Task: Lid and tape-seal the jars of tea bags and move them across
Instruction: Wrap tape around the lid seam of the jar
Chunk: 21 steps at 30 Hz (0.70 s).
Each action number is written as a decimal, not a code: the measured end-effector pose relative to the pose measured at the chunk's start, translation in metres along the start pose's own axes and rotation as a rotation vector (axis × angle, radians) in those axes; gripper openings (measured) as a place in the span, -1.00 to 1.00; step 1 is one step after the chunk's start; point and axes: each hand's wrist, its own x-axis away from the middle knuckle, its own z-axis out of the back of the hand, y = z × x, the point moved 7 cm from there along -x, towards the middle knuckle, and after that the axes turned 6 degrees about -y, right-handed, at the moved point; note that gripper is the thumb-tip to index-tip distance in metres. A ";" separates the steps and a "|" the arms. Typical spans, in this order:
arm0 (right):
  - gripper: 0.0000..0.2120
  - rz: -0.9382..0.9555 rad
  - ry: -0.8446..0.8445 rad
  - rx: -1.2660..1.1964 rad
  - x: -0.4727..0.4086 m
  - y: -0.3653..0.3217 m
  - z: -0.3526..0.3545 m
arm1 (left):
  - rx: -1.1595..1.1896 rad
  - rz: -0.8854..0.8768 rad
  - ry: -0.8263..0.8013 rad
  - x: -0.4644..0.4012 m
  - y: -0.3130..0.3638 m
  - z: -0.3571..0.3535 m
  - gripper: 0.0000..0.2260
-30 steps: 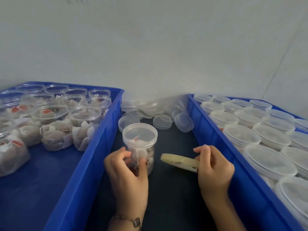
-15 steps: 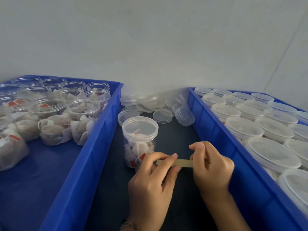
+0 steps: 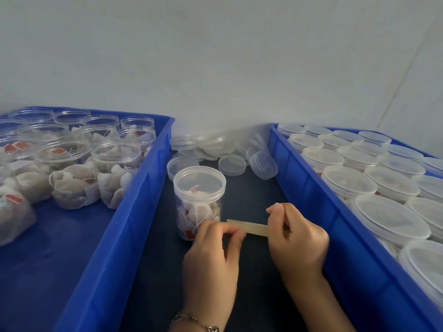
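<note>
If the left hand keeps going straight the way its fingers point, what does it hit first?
Most likely the strip of yellowish tape that the left hand already pinches, then the right hand holding the other end. The lidded clear plastic jar of tea bags sits just left of that line, though depth is unclear.

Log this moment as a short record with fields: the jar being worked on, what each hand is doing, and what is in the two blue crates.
Jar in work: lidded jar of tea bags, upright on the dark surface between the crates
Left hand: pinches one end of the tape strip, just in front of the jar
Right hand: grips the strip's other end
Left crate: open jars, no lids
Right crate: lidded jars
Spare lids: loose heap behind the jar
</note>
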 end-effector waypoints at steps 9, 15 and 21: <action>-0.57 -0.093 -0.036 -0.031 0.002 0.001 -0.005 | -0.032 -0.041 -0.025 -0.001 0.002 0.000 -0.78; -0.57 -0.141 -0.061 -0.027 0.003 0.000 -0.007 | -0.145 -0.142 0.086 0.001 0.001 0.003 -0.86; -0.61 -0.176 -0.070 -0.039 0.004 0.000 -0.009 | -0.163 -0.069 0.063 0.002 0.000 -0.001 -0.91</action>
